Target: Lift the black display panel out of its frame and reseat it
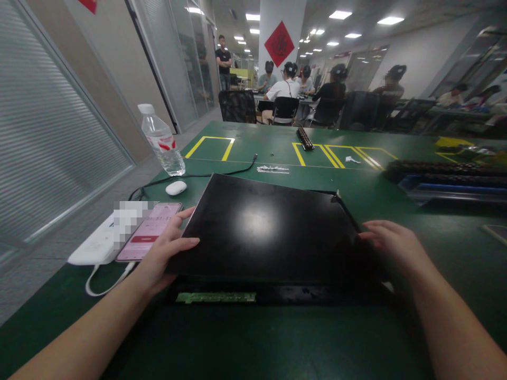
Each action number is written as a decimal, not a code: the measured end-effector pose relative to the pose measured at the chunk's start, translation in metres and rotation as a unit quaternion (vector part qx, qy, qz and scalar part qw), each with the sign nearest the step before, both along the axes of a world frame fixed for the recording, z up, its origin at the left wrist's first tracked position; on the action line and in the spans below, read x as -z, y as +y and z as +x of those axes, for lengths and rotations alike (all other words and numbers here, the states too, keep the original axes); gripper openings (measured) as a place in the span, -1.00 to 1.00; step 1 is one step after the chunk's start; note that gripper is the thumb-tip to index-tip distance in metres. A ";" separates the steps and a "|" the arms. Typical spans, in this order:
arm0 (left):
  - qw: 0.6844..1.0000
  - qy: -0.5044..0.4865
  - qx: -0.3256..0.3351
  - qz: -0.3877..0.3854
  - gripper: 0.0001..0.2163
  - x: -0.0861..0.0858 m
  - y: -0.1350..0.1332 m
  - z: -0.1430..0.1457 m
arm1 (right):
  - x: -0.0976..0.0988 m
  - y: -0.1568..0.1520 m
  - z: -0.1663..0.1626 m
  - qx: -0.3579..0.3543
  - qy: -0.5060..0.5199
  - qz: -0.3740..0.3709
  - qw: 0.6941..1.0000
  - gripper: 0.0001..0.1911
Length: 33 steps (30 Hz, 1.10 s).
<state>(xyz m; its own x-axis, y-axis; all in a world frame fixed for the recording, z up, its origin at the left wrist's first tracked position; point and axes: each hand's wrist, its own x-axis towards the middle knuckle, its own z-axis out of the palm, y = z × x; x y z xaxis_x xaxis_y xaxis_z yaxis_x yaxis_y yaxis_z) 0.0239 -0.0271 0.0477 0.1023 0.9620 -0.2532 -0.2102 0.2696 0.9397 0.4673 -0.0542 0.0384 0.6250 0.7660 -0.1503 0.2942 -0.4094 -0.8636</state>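
Observation:
A glossy black display panel (257, 227) with a bright light reflection lies over a black frame (340, 294), slightly raised at its left side. My left hand (166, 250) grips the panel's left edge, thumb on top and fingers along the side. Along the near edge, below the panel, shows a strip of green circuit board (216, 297). My right hand (390, 243) is at the panel's right edge, fingers stretched out toward it; whether the fingertips touch it I cannot tell. A small bent piece (336, 196) sticks up at the far right corner.
To the left are a phone (148, 232), a white power bank (99, 237), a white earbud case (176, 188), a water bottle (162, 142) and a black cable (233, 172). A dark stack of parts (447, 182) stands at right on the green table (269, 343). People sit beyond.

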 end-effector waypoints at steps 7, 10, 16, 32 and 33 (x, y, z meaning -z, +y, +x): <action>1.000 -0.003 -0.007 -0.020 -0.08 -0.001 0.002 0.003 | 0.011 -0.003 0.006 -0.032 -0.094 -0.027 0.995 -0.70; 1.000 0.000 -0.013 -0.024 -0.08 -0.004 0.001 0.006 | 0.009 -0.003 0.005 -0.044 -0.144 -0.046 0.988 -0.71; 0.999 0.013 -0.014 -0.031 -0.12 -0.005 0.001 0.010 | 0.005 -0.001 0.003 -0.055 -0.207 -0.080 0.973 -0.71; 1.000 0.022 0.001 -0.017 -0.15 0.004 0.004 0.006 | 0.011 -0.001 0.009 -0.090 -0.252 -0.048 0.962 -0.77; 1.000 0.022 0.003 -0.016 -0.15 0.005 0.004 0.006 | 0.011 -0.001 0.009 -0.090 -0.251 -0.046 0.963 -0.77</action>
